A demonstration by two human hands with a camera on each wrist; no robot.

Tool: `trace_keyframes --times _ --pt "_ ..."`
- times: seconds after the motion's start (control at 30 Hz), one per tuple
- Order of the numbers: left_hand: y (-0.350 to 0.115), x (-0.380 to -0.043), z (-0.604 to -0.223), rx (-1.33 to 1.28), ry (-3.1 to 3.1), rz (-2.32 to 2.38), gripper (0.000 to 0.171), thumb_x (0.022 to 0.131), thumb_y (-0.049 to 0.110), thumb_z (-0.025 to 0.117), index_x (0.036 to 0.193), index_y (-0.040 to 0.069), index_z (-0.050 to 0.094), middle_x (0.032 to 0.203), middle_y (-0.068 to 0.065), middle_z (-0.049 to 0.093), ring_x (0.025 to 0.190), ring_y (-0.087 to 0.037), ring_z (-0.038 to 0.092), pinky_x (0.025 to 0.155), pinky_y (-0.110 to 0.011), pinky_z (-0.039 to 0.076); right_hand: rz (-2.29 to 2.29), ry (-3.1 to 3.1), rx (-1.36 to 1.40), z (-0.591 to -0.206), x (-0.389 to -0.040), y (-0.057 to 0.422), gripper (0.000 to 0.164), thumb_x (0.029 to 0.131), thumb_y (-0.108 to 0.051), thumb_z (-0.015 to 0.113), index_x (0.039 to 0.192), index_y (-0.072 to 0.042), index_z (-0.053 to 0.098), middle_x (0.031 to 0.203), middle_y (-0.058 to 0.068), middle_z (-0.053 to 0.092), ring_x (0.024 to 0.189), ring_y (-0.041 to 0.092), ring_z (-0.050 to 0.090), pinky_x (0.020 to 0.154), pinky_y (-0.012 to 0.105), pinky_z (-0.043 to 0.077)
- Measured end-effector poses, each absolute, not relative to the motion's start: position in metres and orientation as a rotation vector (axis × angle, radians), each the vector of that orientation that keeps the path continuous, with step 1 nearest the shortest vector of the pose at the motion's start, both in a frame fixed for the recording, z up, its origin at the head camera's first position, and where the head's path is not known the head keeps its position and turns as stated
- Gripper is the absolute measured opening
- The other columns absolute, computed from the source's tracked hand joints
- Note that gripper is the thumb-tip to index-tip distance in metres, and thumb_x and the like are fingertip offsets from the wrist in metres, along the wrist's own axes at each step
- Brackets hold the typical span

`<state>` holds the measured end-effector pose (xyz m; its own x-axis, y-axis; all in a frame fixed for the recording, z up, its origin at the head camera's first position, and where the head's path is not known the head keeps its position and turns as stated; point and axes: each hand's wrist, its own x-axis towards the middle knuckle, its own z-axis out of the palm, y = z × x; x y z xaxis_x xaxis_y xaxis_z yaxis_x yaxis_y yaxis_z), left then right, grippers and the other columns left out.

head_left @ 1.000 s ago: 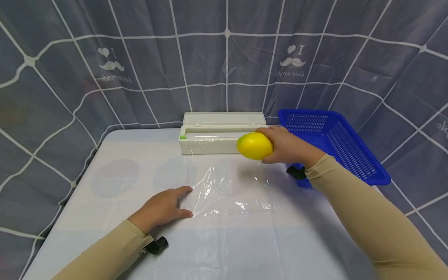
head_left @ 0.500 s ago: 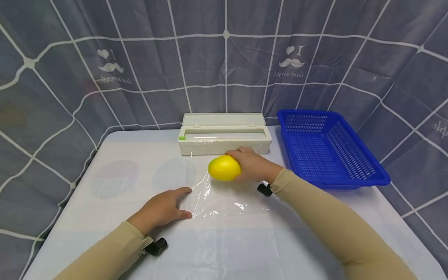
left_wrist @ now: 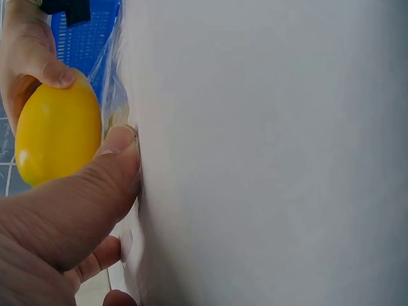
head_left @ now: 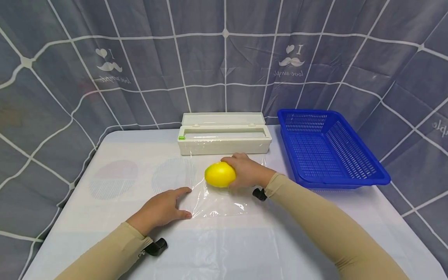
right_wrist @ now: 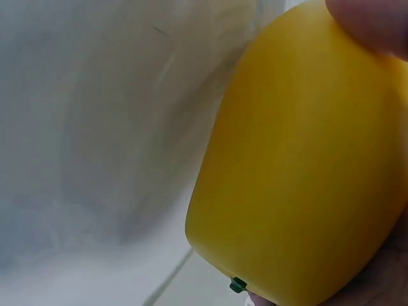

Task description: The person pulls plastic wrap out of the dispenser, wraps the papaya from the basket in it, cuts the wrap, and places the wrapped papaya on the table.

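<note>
My right hand (head_left: pixel 246 171) grips a smooth yellow oval fruit (head_left: pixel 219 174), mango-like, with a small green stem showing in the right wrist view. The fruit is low over a sheet of clear cling film (head_left: pixel 224 206) spread on the white table; whether it touches the film I cannot tell. My left hand (head_left: pixel 161 207) rests at the film's left edge, thumb and fingers spread apart, fingertips pressing down there. In the left wrist view its thumb (left_wrist: pixel 108 166) partly covers the fruit (left_wrist: pixel 60 127). The film runs up to a white cling film dispenser (head_left: pixel 224 146), whose lid stands raised.
A blue plastic basket (head_left: pixel 294 155) stands at the back right of the table (head_left: pixel 115 221). A grey curtain (head_left: pixel 196 54) with white grid lines hangs behind and at both sides. Faint printed circles mark the tablecloth left of the film.
The right hand has carried the fruit left, toward the front and down, from before the dispenser to over the film. The left hand has stayed in place.
</note>
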<state>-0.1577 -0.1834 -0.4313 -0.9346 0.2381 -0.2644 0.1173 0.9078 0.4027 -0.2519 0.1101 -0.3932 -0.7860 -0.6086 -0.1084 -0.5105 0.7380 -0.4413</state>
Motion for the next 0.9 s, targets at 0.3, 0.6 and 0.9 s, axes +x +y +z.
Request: trace_keyframes --times 0.3,0.6,0.9 --pt "-0.1832 -0.1584 -0.4324 0.253 2.758 0.561 0.087 0.076 0.049 0.092 0.152 0.028 0.055 0.138 -0.013 0.068 0.125 -0.032 0.064 0.105 -0.059 0.051 -0.541 2.677 -0.834 -0.4006 -0.251 0.1113 0.089 0.076 -0.027 0.091 0.154 -0.019 0.049 0.136 0.01 0.058 0.125 0.03 0.047 0.106 0.048 0.049" --pt "-0.1838 -0.1587 -0.4344 0.252 2.762 0.562 0.087 0.076 0.049 0.092 0.152 0.028 0.055 0.14 -0.013 0.067 0.126 -0.032 0.064 0.106 -0.059 0.05 -0.563 2.654 -0.841 -0.4016 -0.2504 0.1104 0.089 0.078 -0.029 0.09 0.156 -0.019 0.047 0.136 0.011 0.058 0.125 0.03 0.048 0.106 0.049 0.049" --pt "-0.1829 -0.1573 -0.4329 0.258 2.768 0.544 0.086 0.077 0.048 0.092 0.152 0.026 0.055 0.136 -0.012 0.068 0.123 -0.031 0.064 0.105 -0.059 0.051 -0.562 2.638 -0.845 -0.4013 -0.2494 0.1106 0.091 0.078 -0.031 0.09 0.157 -0.018 0.046 0.139 0.011 0.057 0.128 0.029 0.049 0.11 0.05 0.048"
